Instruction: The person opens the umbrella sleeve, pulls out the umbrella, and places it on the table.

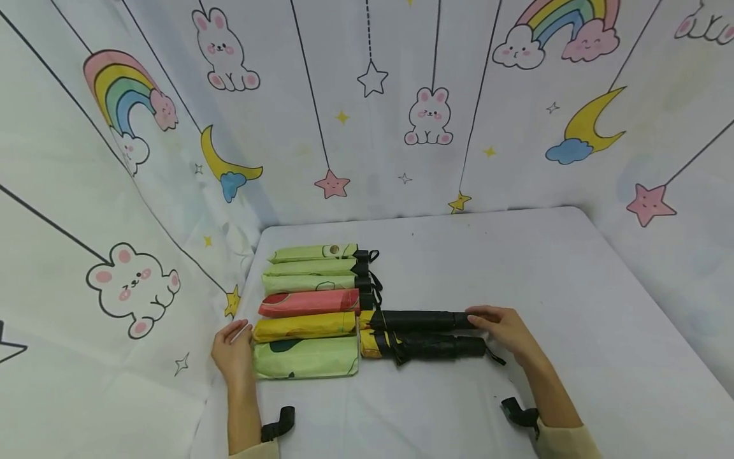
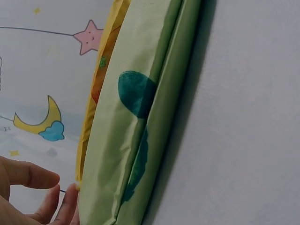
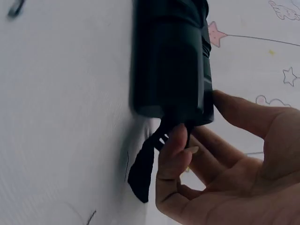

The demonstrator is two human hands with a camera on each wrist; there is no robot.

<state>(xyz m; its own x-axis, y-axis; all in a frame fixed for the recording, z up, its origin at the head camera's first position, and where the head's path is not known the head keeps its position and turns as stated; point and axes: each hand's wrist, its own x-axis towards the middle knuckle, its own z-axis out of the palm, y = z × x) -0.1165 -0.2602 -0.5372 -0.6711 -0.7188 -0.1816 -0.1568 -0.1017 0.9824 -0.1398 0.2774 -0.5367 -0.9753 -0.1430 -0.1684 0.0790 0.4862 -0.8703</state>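
Observation:
In the head view my left hand (image 1: 232, 347) has its fingertips at the left end of a yellow sleeved bundle (image 1: 304, 327). Nearer to me lies a wider light green fabric pouch (image 1: 306, 358) with dark green patches, which fills the left wrist view. To the right of these two lie two black folded umbrellas with yellow parts at their left ends: a far one (image 1: 424, 320) and a near one (image 1: 441, 346). My right hand (image 1: 504, 326) holds the right end of the far umbrella between its fingers. A black strap (image 3: 143, 168) hangs by the umbrella ends in the right wrist view.
Behind the yellow bundle lie a red sleeved umbrella (image 1: 309, 303) and three light green ones (image 1: 309, 268), side by side, black handles to the right. All lie on a white table (image 1: 516, 255), with a printed curtain (image 1: 390, 159) behind and at the sides.

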